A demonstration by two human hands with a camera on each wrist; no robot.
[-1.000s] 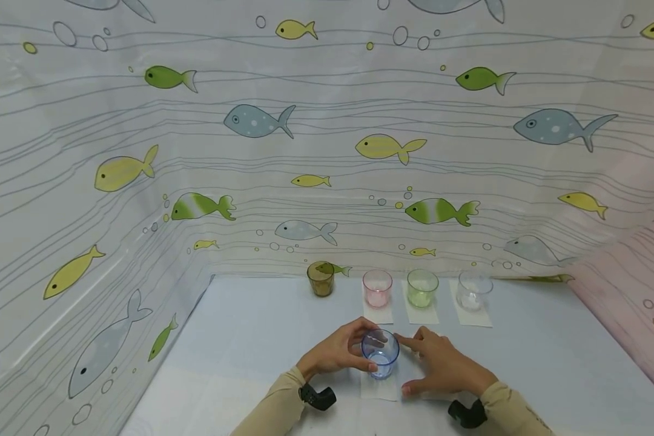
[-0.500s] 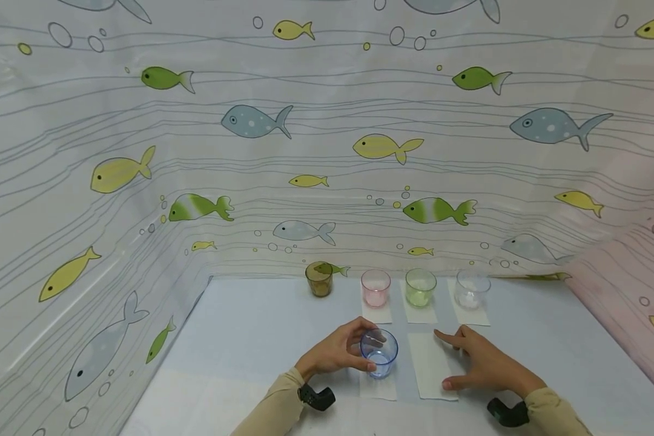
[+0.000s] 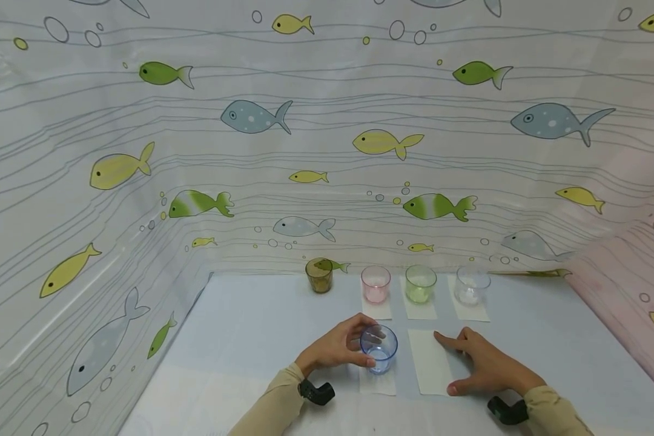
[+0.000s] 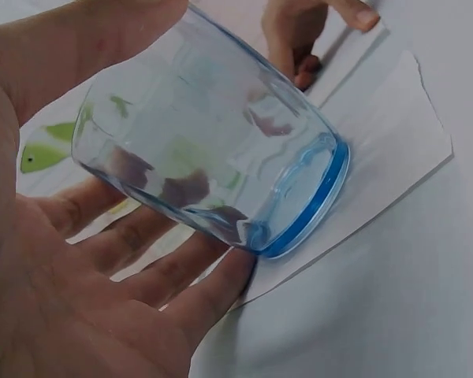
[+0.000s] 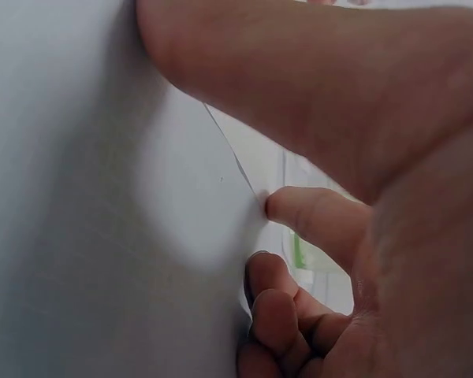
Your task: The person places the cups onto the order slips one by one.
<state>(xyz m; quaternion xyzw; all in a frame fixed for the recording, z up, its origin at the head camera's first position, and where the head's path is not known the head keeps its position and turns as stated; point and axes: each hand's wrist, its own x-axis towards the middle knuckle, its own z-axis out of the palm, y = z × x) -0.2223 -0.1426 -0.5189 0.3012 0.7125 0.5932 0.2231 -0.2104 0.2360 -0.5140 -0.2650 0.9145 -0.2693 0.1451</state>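
Note:
In the head view my left hand grips a clear blue-tinted glass around its side, thumb in front and fingers behind. The glass stands over a white paper strip. In the left wrist view the thumb and fingers flank the glass, and its blue base is at the paper. To the right, my right hand reaches along a second paper strip. Its index finger and thumb lie apart along that strip's right edge, touching at or near it. The right wrist view shows the remaining fingers curled.
Behind, a pink glass, a green glass and a clear glass each stand on a paper strip. A brown glass stands left of them on the white table. Fish-printed sheets enclose the table.
My right hand has moved right, away from the blue glass, uncovering the second paper strip, and has held nearly still for the last half second. The left hand keeps its grip in place.

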